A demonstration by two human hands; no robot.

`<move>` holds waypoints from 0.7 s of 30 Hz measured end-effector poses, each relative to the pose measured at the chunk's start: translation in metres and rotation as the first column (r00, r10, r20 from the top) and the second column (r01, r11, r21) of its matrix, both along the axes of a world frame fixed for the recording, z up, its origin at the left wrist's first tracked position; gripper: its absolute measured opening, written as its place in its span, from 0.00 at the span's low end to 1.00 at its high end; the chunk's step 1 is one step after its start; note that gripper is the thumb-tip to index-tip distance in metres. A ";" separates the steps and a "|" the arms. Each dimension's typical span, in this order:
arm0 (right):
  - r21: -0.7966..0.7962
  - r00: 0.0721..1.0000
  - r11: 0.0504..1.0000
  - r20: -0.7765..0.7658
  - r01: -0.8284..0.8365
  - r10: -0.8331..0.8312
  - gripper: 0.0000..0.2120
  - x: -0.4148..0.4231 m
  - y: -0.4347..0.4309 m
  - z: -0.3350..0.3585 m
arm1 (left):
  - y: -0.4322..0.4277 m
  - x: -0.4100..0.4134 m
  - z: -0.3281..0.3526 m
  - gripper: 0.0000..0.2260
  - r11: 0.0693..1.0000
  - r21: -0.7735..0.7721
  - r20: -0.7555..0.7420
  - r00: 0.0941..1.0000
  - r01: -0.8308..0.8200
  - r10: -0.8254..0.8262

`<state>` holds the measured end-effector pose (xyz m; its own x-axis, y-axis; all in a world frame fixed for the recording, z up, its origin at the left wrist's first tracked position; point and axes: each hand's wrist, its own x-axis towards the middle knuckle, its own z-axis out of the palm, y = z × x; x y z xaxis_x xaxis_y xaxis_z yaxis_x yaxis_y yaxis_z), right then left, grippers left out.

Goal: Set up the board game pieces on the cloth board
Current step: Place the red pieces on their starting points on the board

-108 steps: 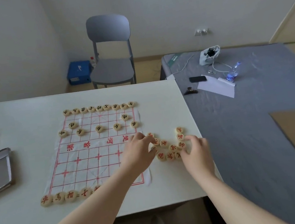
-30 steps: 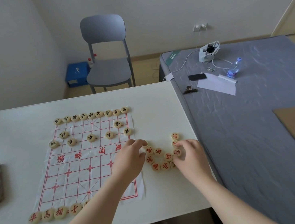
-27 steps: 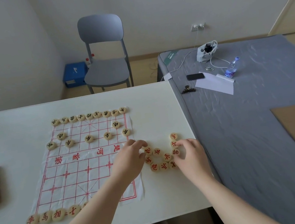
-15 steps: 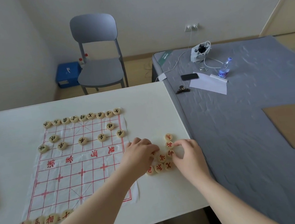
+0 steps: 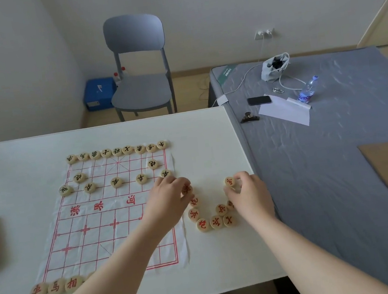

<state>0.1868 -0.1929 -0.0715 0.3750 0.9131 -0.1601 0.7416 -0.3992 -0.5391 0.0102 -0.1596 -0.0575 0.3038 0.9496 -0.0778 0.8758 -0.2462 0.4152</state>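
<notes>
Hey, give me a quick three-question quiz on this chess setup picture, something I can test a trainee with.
1. True or false: the black-lettered pieces already stand on the far half of the cloth board.
2. Where do the loose red pieces lie? A) on the chair seat. B) on the table, just right of the board. C) on the grey bed cover.
3. Count: how many pieces make up the far back row?

Key: 1 true; 2 B; 3 nine.
</notes>
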 end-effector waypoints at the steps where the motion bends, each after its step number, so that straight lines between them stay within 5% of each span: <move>1: -0.007 1.000 1.000 0.020 -0.020 0.020 0.15 -0.002 0.003 0.001 | -0.001 -0.002 0.000 0.12 1.000 0.001 0.004 1.000 -0.003 0.003; 5: -0.028 0.977 0.986 0.131 -0.166 0.168 0.13 -0.005 0.015 0.001 | -0.006 -0.005 0.003 0.11 1.000 0.010 0.032 0.999 0.003 -0.004; 9: -0.054 0.935 0.937 0.068 -0.346 0.349 0.20 -0.007 0.026 0.002 | -0.008 -0.019 0.003 0.12 0.999 0.009 0.054 0.998 -0.035 0.034; 17: -0.054 0.947 0.960 0.154 -0.276 0.281 0.14 -0.014 0.030 0.001 | -0.016 -0.040 0.008 0.12 0.997 0.012 0.056 0.996 -0.077 0.076; 21: 0.115 0.953 0.948 0.083 -0.298 0.290 0.14 -0.031 0.018 0.016 | -0.027 -0.060 0.012 0.12 0.997 0.032 0.050 0.996 -0.072 0.071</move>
<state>0.1554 -0.1745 -0.0557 0.0926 0.9955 -0.0221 0.8504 -0.0906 -0.5183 -0.0495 -0.1869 -0.0459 0.2376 0.9708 -0.0317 0.8707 -0.1984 0.4501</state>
